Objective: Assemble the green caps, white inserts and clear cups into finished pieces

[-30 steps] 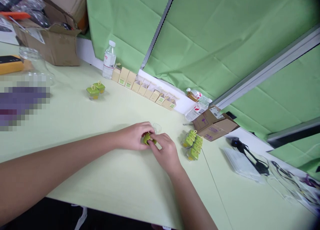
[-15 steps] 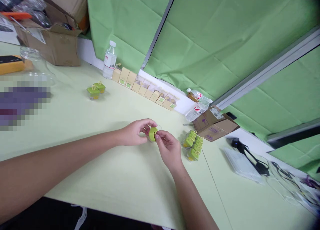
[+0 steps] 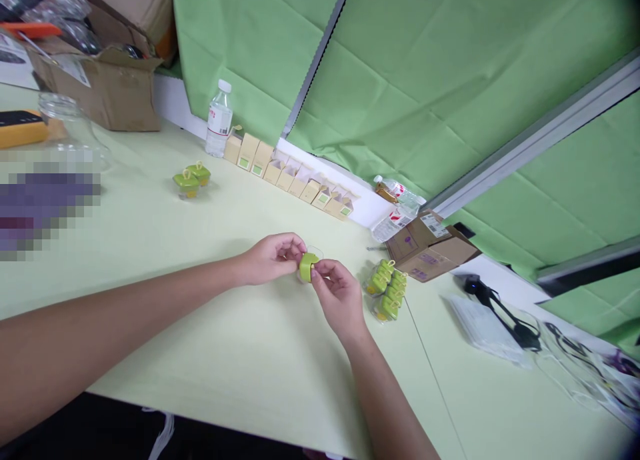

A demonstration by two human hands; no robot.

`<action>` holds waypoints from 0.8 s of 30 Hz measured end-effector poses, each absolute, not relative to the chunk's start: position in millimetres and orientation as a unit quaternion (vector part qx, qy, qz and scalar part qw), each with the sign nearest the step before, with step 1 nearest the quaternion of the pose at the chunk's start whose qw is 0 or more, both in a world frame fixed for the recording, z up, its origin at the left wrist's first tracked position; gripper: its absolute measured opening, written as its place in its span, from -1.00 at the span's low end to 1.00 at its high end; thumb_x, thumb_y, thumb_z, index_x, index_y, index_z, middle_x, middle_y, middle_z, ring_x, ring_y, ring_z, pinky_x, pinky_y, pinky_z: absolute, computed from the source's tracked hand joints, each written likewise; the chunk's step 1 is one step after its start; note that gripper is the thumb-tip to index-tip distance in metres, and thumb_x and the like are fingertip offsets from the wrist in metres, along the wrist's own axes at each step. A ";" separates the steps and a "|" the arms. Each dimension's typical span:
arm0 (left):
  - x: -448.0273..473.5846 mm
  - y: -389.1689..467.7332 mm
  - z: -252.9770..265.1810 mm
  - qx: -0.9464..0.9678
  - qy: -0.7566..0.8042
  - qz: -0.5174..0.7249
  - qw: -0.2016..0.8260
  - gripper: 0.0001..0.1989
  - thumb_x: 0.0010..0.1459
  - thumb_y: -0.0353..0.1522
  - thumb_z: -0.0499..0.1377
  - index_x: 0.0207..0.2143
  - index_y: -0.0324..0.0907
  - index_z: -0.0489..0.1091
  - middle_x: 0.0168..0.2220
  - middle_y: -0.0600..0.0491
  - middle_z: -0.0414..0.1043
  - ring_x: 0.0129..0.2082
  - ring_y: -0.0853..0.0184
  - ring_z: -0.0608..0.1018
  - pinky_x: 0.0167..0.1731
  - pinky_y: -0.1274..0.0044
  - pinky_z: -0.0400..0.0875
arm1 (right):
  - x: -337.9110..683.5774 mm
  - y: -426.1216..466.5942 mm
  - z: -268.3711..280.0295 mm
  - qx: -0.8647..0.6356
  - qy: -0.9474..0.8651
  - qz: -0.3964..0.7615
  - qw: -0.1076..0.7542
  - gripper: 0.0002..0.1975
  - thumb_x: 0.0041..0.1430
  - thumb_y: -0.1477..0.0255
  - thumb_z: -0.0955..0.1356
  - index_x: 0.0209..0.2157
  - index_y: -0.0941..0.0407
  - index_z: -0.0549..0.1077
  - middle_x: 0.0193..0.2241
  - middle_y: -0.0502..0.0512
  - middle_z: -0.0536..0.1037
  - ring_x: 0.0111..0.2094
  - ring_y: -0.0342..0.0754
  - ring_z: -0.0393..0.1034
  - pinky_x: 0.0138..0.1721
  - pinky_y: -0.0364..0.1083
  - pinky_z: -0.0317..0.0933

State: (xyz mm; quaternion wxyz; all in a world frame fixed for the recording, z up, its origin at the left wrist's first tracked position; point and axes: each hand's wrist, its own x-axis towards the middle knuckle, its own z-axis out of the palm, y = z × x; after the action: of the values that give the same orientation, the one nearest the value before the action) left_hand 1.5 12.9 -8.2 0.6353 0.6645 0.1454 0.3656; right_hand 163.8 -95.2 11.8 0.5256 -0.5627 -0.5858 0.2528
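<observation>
Green cloth [image 3: 400, 80] covers the wall at the far side, above a pale tabletop [image 3: 240, 360]. Near the middle, a small green lid [image 3: 307, 269] is between the two hands, a clear plastic piece [image 3: 316, 252] showing just beyond it. On the lid's right edge, the right hand [image 3: 340, 297] has a narrow grip, pinching it between thumb and fingers. At the left, the left hand [image 3: 274, 258] has its fingers curled, their tips at the lid's edge; whether this grip is holding it, I cannot tell. To the right sits a cluster of green-lidded containers [image 3: 397, 287], and farther left stand two more containers [image 3: 186, 183]. Small cream boxes [image 3: 273, 171] line the far edge, beside an upright water bottle [image 3: 219, 120] at their left end.
</observation>
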 end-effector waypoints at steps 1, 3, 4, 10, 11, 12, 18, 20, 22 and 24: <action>1.2 12.8 -7.9 0.665 0.143 0.364 0.636 -0.76 0.00 -0.45 0.25 -0.23 -0.21 0.33 -0.33 0.06 0.41 -0.30 0.37 0.49 -0.21 0.48 0.38 | 164.1 -94.9 11.9 -0.563 -0.582 0.259 0.527 -0.86 0.16 0.33 0.42 -0.27 0.09 0.49 -0.34 0.05 0.54 -0.29 -0.10 0.44 -0.23 -0.11 0.38; 0.9 11.9 -7.7 0.671 0.139 0.363 0.631 -0.77 0.02 -0.46 0.22 -0.22 -0.21 0.32 -0.32 0.07 0.40 -0.30 0.38 0.48 -0.21 0.48 0.37 | 163.6 -94.3 12.8 -0.559 -0.573 0.279 0.530 -0.85 0.14 0.32 0.43 -0.29 0.09 0.49 -0.35 0.04 0.54 -0.30 -0.10 0.43 -0.24 -0.11 0.38; 0.9 11.1 -7.6 0.676 0.136 0.362 0.627 -0.77 0.04 -0.47 0.20 -0.21 -0.20 0.31 -0.31 0.08 0.38 -0.30 0.39 0.47 -0.22 0.49 0.36 | 162.7 -94.0 13.5 -0.555 -0.569 0.292 0.532 -0.84 0.13 0.31 0.44 -0.30 0.09 0.48 -0.36 0.03 0.53 -0.31 -0.11 0.43 -0.24 -0.11 0.38; 0.0 3.9 -5.3 0.703 0.132 0.352 0.603 -0.78 0.11 -0.50 0.06 -0.16 -0.14 0.21 -0.37 0.16 0.22 -0.40 0.44 0.35 -0.37 0.56 0.27 | 152.4 -94.9 17.9 -0.536 -0.522 0.379 0.544 -0.75 0.12 0.23 0.44 -0.27 0.09 0.42 -0.35 0.02 0.52 -0.32 -0.08 0.45 -0.21 -0.01 0.44; -0.3 2.9 -4.6 0.707 0.137 0.351 0.598 -0.78 0.12 -0.50 0.04 -0.16 -0.13 0.20 -0.39 0.17 0.19 -0.42 0.45 0.32 -0.40 0.57 0.25 | 151.2 -95.3 18.0 -0.535 -0.514 0.385 0.550 -0.73 0.12 0.23 0.45 -0.25 0.08 0.41 -0.35 0.01 0.51 -0.32 -0.09 0.46 -0.21 -0.01 0.45; -0.5 2.2 -3.9 0.711 0.143 0.350 0.593 -0.78 0.12 -0.50 0.02 -0.16 -0.12 0.19 -0.40 0.18 0.16 -0.44 0.45 0.29 -0.42 0.58 0.24 | 150.4 -95.8 17.9 -0.533 -0.506 0.388 0.556 -0.72 0.11 0.23 0.45 -0.23 0.08 0.39 -0.35 0.00 0.49 -0.33 -0.09 0.45 -0.22 -0.01 0.46; 0.2 -0.6 0.5 0.691 0.172 0.326 0.622 -0.77 0.12 -0.50 -0.04 -0.16 -0.09 0.13 -0.43 0.20 0.19 -0.49 0.45 0.29 -0.48 0.58 0.24 | 151.0 -97.8 20.5 -0.515 -0.500 0.440 0.540 -0.68 0.13 0.25 0.44 -0.12 0.04 0.39 -0.23 0.01 0.44 -0.29 -0.11 0.45 -0.15 0.01 0.45; 0.7 -1.9 2.7 0.667 0.178 0.316 0.651 -0.79 0.13 -0.49 -0.05 -0.17 -0.09 0.11 -0.44 0.21 0.22 -0.52 0.46 0.33 -0.49 0.57 0.28 | 151.0 -97.8 22.3 -0.502 -0.507 0.465 0.524 -0.67 0.12 0.25 0.45 -0.12 0.03 0.38 -0.21 0.01 0.46 -0.27 -0.09 0.48 -0.15 0.03 0.44; 1.1 -3.3 4.6 0.643 0.177 0.311 0.677 -0.80 0.14 -0.48 -0.06 -0.18 -0.09 0.09 -0.44 0.22 0.23 -0.55 0.47 0.38 -0.48 0.54 0.34 | 150.9 -97.3 22.9 -0.494 -0.506 0.482 0.517 -0.67 0.10 0.25 0.46 -0.15 0.03 0.36 -0.21 0.01 0.48 -0.29 -0.08 0.50 -0.15 0.03 0.43; 1.7 -4.5 5.6 0.626 0.167 0.306 0.697 -0.80 0.14 -0.48 -0.05 -0.18 -0.09 0.07 -0.44 0.23 0.24 -0.56 0.46 0.44 -0.46 0.52 0.39 | 151.3 -96.4 21.9 -0.491 -0.502 0.492 0.515 -0.67 0.08 0.25 0.47 -0.19 0.03 0.33 -0.25 0.00 0.51 -0.32 -0.07 0.51 -0.17 0.04 0.42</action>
State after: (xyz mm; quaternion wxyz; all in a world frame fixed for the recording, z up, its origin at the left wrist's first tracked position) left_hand 1.7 -4.5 5.6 0.6971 0.6263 0.1672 0.3063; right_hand 151.3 -96.4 21.9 0.5146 -0.4911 -0.5024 0.4915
